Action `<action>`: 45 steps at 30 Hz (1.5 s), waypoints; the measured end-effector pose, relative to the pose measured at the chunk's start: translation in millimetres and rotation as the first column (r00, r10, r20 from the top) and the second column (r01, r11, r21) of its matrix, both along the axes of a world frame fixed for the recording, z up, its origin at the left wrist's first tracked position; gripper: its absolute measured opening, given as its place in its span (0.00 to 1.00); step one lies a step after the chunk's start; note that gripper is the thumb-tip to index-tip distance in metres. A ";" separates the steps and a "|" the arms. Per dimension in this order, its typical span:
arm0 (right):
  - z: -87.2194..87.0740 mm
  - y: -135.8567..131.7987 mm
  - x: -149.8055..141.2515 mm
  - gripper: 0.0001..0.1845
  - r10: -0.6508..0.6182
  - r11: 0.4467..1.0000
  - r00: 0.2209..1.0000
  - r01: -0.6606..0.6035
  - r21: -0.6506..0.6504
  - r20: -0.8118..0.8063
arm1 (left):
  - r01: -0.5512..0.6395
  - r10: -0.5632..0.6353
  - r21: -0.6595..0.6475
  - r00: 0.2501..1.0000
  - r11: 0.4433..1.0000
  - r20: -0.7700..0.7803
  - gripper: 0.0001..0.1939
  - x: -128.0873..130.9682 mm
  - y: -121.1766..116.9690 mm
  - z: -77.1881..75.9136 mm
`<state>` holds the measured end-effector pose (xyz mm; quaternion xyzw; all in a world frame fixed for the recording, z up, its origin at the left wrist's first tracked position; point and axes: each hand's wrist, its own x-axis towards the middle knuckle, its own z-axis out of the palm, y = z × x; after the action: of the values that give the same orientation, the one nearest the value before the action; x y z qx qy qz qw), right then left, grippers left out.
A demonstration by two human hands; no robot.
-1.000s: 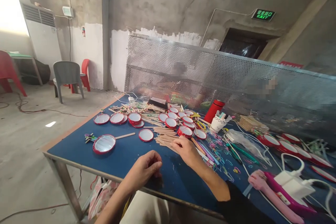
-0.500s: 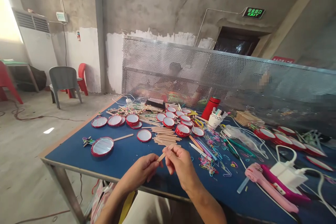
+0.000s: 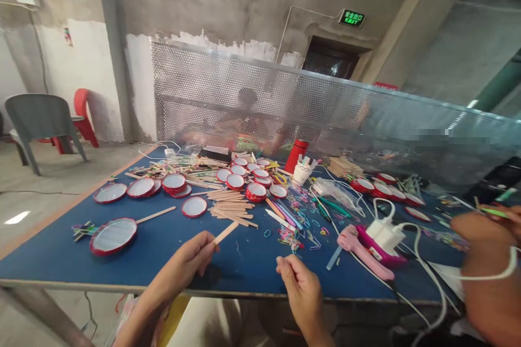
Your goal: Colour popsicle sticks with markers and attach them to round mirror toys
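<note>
A wooden craft stick [image 3: 226,233] is pinched between the thumb and fingers of my left hand [image 3: 193,257], its free end pointing up and to the right. My right hand [image 3: 303,284] hangs over the table's front edge, fingers curled and thumb against them, with nothing visible in it. Beyond the hands lies a pile of craft sticks [image 3: 230,206]. To the left rests a round, red-rimmed white disc [image 3: 114,235] with a craft stick at one side and small coloured pieces at the other. Right of my right hand lies a pink hot glue gun [image 3: 364,255].
More red-rimmed discs [image 3: 194,207] sit across the blue table [image 3: 158,268]. Colourful paper clips [image 3: 291,236], markers [image 3: 280,220], a pen cup [image 3: 302,172] and a red bottle [image 3: 296,155] stand or lie behind. White cables trail from a charger [image 3: 385,233]. Another person's arm [image 3: 488,276] reaches in at right.
My right hand has let go of the craft stick and moved right and down. My left hand keeps the stick. The view has turned right, bringing another person's arm into sight.
</note>
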<state>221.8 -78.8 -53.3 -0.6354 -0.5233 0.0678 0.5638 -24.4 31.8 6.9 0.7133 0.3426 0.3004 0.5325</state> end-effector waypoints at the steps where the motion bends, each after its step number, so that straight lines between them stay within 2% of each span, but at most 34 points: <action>1: 0.0 -1.0 -1.7 0.27 -0.001 1.000 0.998 0.000 0.014 0.064 | -0.057 0.057 -0.008 0.998 0.998 0.009 0.23 5.3 1.6 -3.8; 4: 6.0 0.2 -7.6 0.26 -0.027 0.998 0.987 0.017 0.063 0.160 | -0.265 0.264 0.016 0.963 0.964 0.051 0.23 21.4 -0.5 -15.4; 6: 10.4 0.5 -8.2 0.25 0.001 0.998 0.984 -0.012 0.064 0.180 | -0.343 0.339 0.006 0.931 0.939 0.133 0.22 26.8 -8.0 -19.9; 8: 12.8 -1.1 -5.8 0.23 0.051 0.997 0.982 -0.061 0.048 0.181 | -0.340 0.348 -0.077 0.897 0.937 0.272 0.21 25.7 -16.9 -20.8; 10: 13.8 -3.6 -1.8 0.22 0.108 0.994 0.979 -0.113 0.016 0.172 | -0.280 0.339 -0.199 0.850 0.939 0.404 0.19 20.0 -22.7 -19.4; 12: 15.4 -5.9 1.8 0.21 0.157 0.988 0.975 -0.155 -0.027 0.155 | -0.203 0.311 -0.271 0.838 0.941 0.449 0.21 13.8 -22.8 -17.2; 14: 19.3 -7.6 4.3 0.21 0.202 0.978 0.971 -0.192 -0.085 0.131 | -0.158 0.251 -0.252 0.882 0.955 0.400 0.22 11.2 -17.7 -14.4; 17: 29.7 -9.8 7.2 0.20 0.282 0.942 0.958 -0.265 -0.206 0.058 | -0.125 0.151 -0.140 0.969 0.982 0.194 0.22 16.5 -6.2 -9.1; 19: 38.4 -10.2 10.1 0.19 0.348 0.893 0.938 -0.334 -0.303 -0.008 | -0.124 0.132 -0.100 0.988 0.987 0.082 0.23 22.9 0.1 -6.1; 21: 47.4 -7.7 15.9 0.18 0.395 0.846 0.918 -0.376 -0.380 -0.028 | -0.162 0.173 -0.115 0.981 0.980 0.093 0.25 26.7 3.2 -6.0; 23: 56.4 0.1 25.9 0.17 0.384 0.845 0.919 -0.311 -0.434 0.091 | -0.174 0.215 -0.191 0.953 0.966 0.215 0.26 25.6 2.8 -8.8; 25: 64.8 14.9 40.4 0.16 0.291 0.881 0.900 -0.119 -0.458 0.326 | -0.123 0.220 -0.284 0.914 0.951 0.341 0.25 20.4 -0.1 -12.3; 26: 68.5 24.7 49.0 0.16 0.228 0.890 0.865 0.002 -0.457 0.447 | -0.087 0.210 -0.317 0.901 0.944 0.380 0.24 17.4 -2.0 -13.3; 28: 73.5 47.5 67.0 0.14 0.139 0.883 0.825 0.148 -0.446 0.547 | -0.010 0.153 -0.347 0.909 0.938 0.388 0.24 12.7 -5.4 -13.1; 31: 74.6 82.2 90.5 0.10 0.071 0.845 0.796 0.273 -0.460 0.601 | 0.111 0.027 -0.366 0.936 0.924 0.352 0.24 11.6 -7.6 -9.6; 33: 72.0 100.0 100.2 0.07 0.061 0.810 0.784 0.322 -0.490 0.617 | 0.160 -0.010 -0.403 0.937 0.901 0.348 0.24 13.5 -7.5 -8.7; 36: 67.3 112.9 105.0 0.06 0.086 0.779 0.778 0.337 -0.529 0.622 | 0.153 0.005 -0.435 0.940 0.888 0.340 0.25 15.7 -7.1 -11.9; 41: 63.5 104.6 100.9 0.10 0.129 0.781 0.757 0.321 -0.536 0.641 | 0.120 0.025 -0.419 0.945 0.900 0.325 0.28 16.5 -9.7 -15.4; 45: 63.1 95.3 100.8 0.08 0.108 0.786 0.763 0.328 -0.525 0.638 | 0.106 0.033 -0.420 0.950 0.901 0.310 0.27 18.3 -12.2 -11.5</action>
<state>322.6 16.5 9.8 -0.7973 -0.5911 -0.0224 0.1201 -6.1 19.6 -4.7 0.5279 0.2991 0.3152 0.7297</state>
